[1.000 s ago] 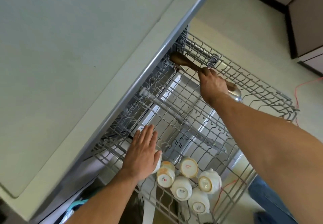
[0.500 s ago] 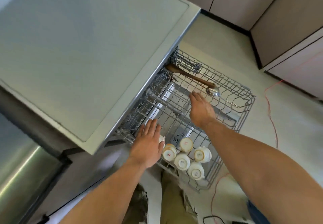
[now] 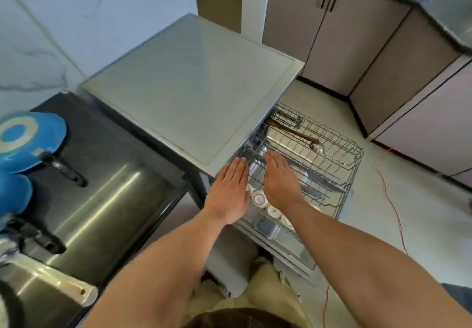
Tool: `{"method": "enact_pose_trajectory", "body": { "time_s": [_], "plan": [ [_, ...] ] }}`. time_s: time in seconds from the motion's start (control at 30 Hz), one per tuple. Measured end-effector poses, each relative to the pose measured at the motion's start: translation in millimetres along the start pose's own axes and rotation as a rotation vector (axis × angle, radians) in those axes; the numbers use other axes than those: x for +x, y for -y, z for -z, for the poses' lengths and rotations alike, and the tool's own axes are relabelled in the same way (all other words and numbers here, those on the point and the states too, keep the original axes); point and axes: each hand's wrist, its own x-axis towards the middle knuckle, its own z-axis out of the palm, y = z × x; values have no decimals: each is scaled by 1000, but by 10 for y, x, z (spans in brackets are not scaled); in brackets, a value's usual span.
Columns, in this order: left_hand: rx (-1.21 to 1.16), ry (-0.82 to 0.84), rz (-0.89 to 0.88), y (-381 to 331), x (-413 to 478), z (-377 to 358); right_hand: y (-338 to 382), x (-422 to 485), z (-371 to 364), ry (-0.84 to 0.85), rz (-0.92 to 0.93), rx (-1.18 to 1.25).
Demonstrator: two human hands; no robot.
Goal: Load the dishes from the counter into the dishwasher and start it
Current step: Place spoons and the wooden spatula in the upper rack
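Note:
The dishwasher's wire upper rack (image 3: 353, 156) is pulled out from under the grey dishwasher top (image 3: 194, 84). A ladle with a brown wooden handle (image 3: 293, 131) lies across the rack's far end. Several small white cups (image 3: 259, 197) stand upside down at the near end. My left hand (image 3: 229, 192) is flat, fingers straight, over the rack's near left corner. My right hand (image 3: 279, 179) is also flat and holds nothing, hovering over the rack beside the cups. Whether either hand touches the rack is unclear.
Blue pans (image 3: 28, 136) with black handles sit on the dark counter (image 3: 107, 153) at left, beside a steel sink (image 3: 84, 215). Grey cabinets (image 3: 357, 46) line the right side. A red cable (image 3: 390, 200) runs over the floor to the right of the rack.
My right hand let go of the ladle, left it on the rack and drew back next to my left hand. The view pulled up and away from the rack.

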Motion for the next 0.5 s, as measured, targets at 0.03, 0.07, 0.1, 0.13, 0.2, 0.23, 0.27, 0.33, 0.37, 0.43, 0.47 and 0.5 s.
{"method": "enact_pose_trajectory", "body": {
  "time_s": [0.03,0.07,0.1,0.13,0.2,0.23,0.27,0.33,0.37,0.43,0.47,0.5],
  "plan": [
    [17,-9,15,105,-113,29,156,-37,-10,-11,18,9],
    [33,-17,38,218,-230,59,314,-64,-21,-28,44,17],
    [41,-26,67,335,-354,85,466,-83,-40,-43,81,20],
    [45,-35,100,458,-482,105,622,-88,-62,-55,125,21],
    [50,-61,172,706,-738,117,933,-74,-129,-49,213,30],
    [43,-73,215,828,-876,112,1101,-61,-174,-41,259,41],
    [27,-80,262,945,-1015,103,1270,-47,-226,-35,308,51],
    [-3,-57,370,1166,-1269,54,1616,-19,-346,-25,411,71],
    [-18,-41,433,1270,-1389,21,1796,-9,-418,-26,468,78],
    [-58,-30,538,1428,-1627,-44,2176,-6,-565,-37,578,95],
    [-83,-51,577,1482,-1729,-93,2376,-17,-617,-39,626,113],
    [-108,-83,606,1525,-1836,-144,2588,-43,-662,-31,672,130]
  ]
}}
